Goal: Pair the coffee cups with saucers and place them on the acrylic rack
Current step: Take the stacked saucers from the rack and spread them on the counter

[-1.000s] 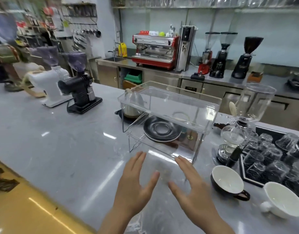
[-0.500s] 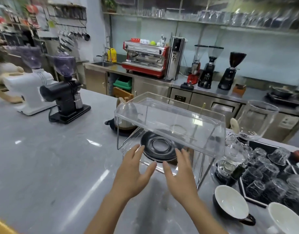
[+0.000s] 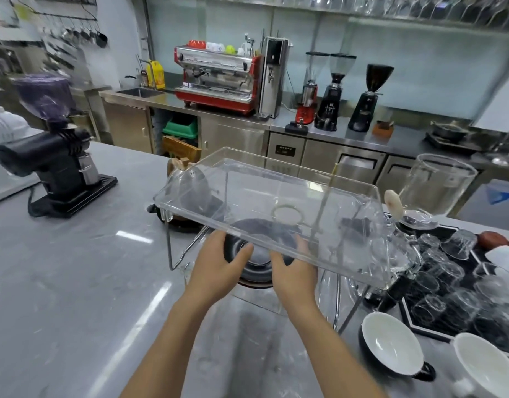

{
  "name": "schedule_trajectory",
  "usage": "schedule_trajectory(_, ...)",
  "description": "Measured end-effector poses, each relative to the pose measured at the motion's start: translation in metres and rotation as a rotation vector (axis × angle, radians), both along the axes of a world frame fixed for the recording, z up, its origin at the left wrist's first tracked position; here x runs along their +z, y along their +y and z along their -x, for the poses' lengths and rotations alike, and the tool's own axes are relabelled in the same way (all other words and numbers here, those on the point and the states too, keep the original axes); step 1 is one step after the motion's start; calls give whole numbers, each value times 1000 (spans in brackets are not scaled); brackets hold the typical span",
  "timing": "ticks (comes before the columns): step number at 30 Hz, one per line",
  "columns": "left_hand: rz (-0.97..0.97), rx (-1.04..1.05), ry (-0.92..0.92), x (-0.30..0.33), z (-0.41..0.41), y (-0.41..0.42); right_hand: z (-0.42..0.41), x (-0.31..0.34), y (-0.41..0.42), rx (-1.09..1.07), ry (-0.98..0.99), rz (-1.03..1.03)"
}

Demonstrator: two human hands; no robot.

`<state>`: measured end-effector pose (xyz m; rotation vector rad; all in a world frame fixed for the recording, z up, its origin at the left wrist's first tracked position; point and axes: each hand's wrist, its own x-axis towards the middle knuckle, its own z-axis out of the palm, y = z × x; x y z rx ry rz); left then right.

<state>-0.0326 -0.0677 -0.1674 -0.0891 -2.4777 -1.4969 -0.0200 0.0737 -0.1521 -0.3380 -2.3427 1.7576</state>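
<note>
The clear acrylic rack (image 3: 279, 179) stands mid-counter with two tiers. A stack of black saucers (image 3: 254, 267) lies on its lower tier. My left hand (image 3: 216, 265) reaches under the top shelf and grips the top saucer's left rim, thumb on top. My right hand (image 3: 295, 272) grips the right rim the same way, its fingers showing through the acrylic. A black cup with a white inside (image 3: 391, 344) and a white cup (image 3: 483, 366) sit on the counter at the lower right, apart from both hands.
A black grinder (image 3: 55, 168) stands at left. A kettle (image 3: 190, 182) sits behind the rack. A glass siphon (image 3: 434, 188) and a black tray of upturned glasses (image 3: 454, 280) crowd the right side. Grey counter (image 3: 75, 282) stretches to the left.
Both hands moved forward from the counter in front of the rack, went under its top shelf and took hold of the black saucer. The view came closer.
</note>
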Motion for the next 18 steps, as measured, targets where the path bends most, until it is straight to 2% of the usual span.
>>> schedule_trajectory(8, -251, -27, -121, -3, 14, 4, 10, -3, -4, -60, -52, 166)
schedule_trajectory(18, -295, -8, -129, 12, 4, 5, 4, 3, -17, -47, -39, 168)
